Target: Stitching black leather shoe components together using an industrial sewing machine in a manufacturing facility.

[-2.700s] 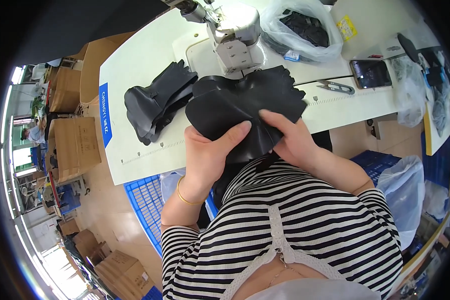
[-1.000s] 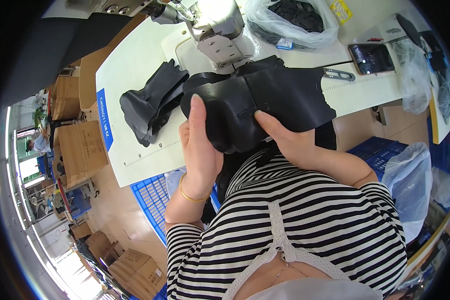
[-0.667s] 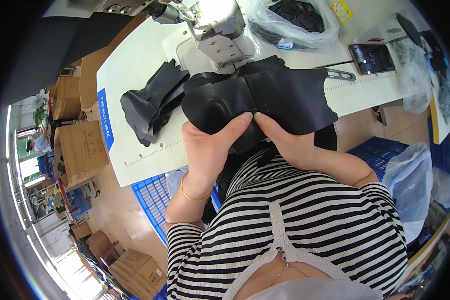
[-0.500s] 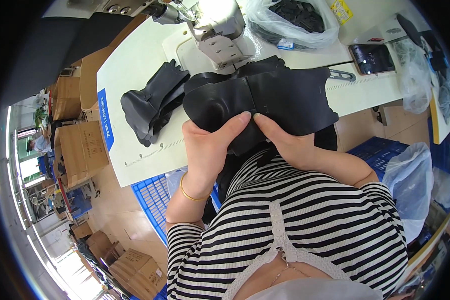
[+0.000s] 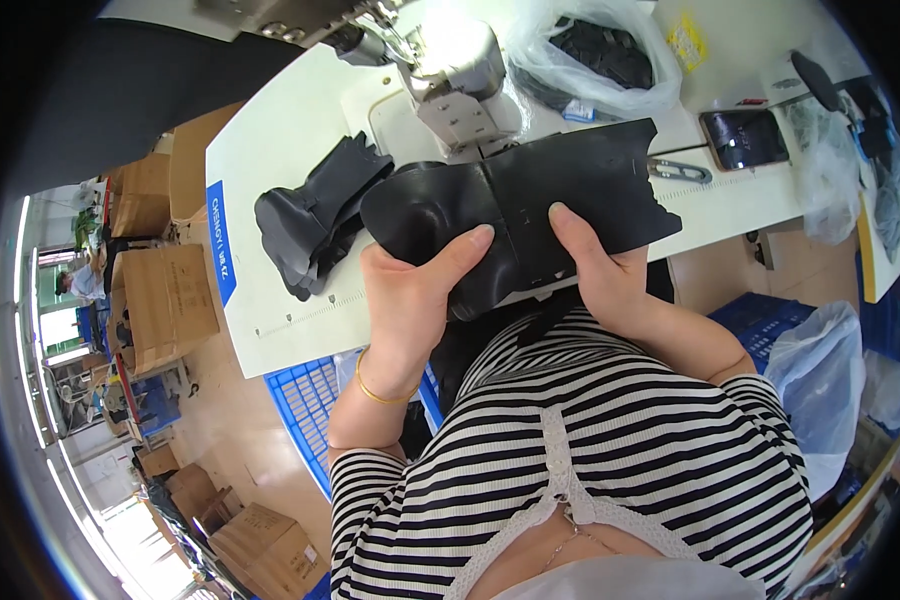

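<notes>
Both of my hands hold a large black leather piece (image 5: 530,205) over the near edge of the white sewing table (image 5: 270,160). My left hand (image 5: 415,290) grips its left part with the thumb on top. Pinching its middle lower edge is my right hand (image 5: 595,265). The piece lies just in front of the sewing machine head (image 5: 450,75). A stack of similar black cut pieces (image 5: 315,215) rests on the table to the left of my left hand.
A clear plastic bag with black parts (image 5: 590,55) lies behind the machine. A phone (image 5: 745,140) and metal snips (image 5: 680,170) sit on the table's right side. Blue crates (image 5: 305,410) stand under the table. Cardboard boxes (image 5: 165,295) are stacked at left.
My left hand went from flat on the piece to gripping its left part, and the piece has been spread wider across the table edge. The view tilted slightly.
</notes>
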Demonstrator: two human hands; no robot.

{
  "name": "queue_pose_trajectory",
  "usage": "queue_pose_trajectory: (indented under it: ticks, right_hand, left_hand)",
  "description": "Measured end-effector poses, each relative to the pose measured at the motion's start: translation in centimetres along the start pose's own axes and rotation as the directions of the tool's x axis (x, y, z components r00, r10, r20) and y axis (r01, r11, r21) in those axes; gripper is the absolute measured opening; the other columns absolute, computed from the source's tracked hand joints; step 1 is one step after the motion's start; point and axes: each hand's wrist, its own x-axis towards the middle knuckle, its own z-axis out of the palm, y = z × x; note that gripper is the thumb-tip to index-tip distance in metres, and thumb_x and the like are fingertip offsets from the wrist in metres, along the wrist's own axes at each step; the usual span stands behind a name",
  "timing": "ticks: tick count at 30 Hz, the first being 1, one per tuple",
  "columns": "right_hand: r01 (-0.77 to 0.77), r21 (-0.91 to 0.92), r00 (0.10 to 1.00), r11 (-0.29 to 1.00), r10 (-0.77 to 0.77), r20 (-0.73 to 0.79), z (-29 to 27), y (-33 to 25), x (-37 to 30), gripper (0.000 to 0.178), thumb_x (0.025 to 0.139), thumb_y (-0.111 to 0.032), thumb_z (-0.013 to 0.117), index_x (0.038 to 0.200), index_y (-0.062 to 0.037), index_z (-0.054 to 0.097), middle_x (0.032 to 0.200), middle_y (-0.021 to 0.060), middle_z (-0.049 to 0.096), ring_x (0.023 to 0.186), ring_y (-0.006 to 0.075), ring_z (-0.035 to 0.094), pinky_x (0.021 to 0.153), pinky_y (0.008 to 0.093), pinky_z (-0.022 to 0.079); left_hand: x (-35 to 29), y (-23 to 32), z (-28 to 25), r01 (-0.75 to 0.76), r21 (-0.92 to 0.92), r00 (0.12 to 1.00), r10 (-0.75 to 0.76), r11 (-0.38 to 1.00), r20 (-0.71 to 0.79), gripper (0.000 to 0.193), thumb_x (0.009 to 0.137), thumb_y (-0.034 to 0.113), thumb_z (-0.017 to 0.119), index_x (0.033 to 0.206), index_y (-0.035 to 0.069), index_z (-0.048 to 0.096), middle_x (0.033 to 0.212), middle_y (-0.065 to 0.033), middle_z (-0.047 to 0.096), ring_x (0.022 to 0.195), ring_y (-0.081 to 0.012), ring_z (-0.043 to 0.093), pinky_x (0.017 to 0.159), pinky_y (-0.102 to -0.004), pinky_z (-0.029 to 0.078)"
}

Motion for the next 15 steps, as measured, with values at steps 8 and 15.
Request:
queue_pose_trajectory:
  ticks: [8,15]
  right_hand:
    - [0.000,-0.050,1.000,0.999,0.001,0.028,1.0,-2.5,2.9,0.013,0.092,-0.011,0.059,0.102,-0.0037,0.061,0.079,-0.0028,0.059,0.058,0.0011,0.049,0.046,0.0166,0.039]
    - [-0.032,-0.041,0.999,0.999,0.031,-0.026,3.2,-3.7,7.2,0.015,0.090,-0.017,0.062,0.093,-0.0030,0.061,0.077,-0.0035,0.057,0.060,0.0019,0.051,0.047,0.0181,0.041]
  left_hand:
    - [1.3,2.6,-0.1,-0.150,0.007,0.988,0.151,0.989,-0.023,0.015,0.078,-0.004,0.068,0.093,-0.005,0.066,0.086,-0.0069,0.068,0.074,-0.0105,0.063,0.069,-0.0233,0.052]
    - [5.0,4.3,-0.9,-0.174,-0.142,0.985,0.175,0.974,-0.004,0.016,0.077,-0.005,0.069,0.092,-0.002,0.064,0.085,-0.0057,0.066,0.073,-0.0117,0.063,0.066,-0.0244,0.053]
